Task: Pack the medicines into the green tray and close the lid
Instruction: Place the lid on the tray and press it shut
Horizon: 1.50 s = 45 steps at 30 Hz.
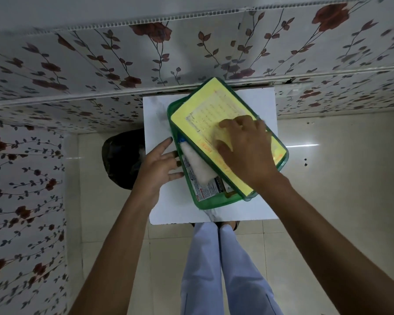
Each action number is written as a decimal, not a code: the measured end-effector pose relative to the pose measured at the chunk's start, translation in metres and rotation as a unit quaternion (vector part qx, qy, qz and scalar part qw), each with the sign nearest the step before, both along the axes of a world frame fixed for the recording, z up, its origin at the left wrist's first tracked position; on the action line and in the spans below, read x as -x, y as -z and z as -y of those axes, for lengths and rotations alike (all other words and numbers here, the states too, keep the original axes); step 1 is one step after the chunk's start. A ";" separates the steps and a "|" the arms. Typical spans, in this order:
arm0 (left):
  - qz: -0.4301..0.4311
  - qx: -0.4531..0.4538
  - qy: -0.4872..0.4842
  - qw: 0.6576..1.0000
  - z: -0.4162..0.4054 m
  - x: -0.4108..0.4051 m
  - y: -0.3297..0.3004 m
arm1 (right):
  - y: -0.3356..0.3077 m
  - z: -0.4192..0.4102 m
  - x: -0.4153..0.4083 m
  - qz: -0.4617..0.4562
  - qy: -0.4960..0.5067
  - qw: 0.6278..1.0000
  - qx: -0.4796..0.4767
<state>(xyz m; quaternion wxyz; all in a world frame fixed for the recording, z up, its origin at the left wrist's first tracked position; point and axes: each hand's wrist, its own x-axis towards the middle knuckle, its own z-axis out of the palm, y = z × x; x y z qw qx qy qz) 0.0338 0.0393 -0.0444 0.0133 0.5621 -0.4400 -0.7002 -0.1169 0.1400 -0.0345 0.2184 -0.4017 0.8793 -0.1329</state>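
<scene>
A green tray (pixel 210 202) stands on a small white table (pixel 159 114). Its lid (pixel 198 105), clear green with a yellow printed sheet inside, lies skewed over the tray and leaves the left side uncovered. In that gap I see a white cotton roll (pixel 197 167) and printed medicine packs (pixel 205 189). My right hand (pixel 246 148) rests flat on the lid, fingers spread. My left hand (pixel 160 165) is beside the tray's left wall, fingers apart and touching the wall.
A dark round object (pixel 121 158) sits on the floor left of the table. A floral-patterned wall runs behind and to the left. My legs in pale trousers (pixel 225 269) stand at the table's near edge on a tiled floor.
</scene>
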 end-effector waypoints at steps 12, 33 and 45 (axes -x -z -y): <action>-0.028 0.036 -0.025 0.999 -0.001 0.005 0.001 | 0.013 -0.007 0.033 0.173 0.067 0.982 -0.021; 0.029 0.211 0.067 0.975 -0.017 0.011 0.008 | 0.002 -0.009 -0.009 0.050 0.052 0.995 -0.066; 0.084 0.271 0.142 0.948 -0.015 0.014 0.011 | 0.007 -0.020 -0.011 0.067 0.116 0.986 -0.094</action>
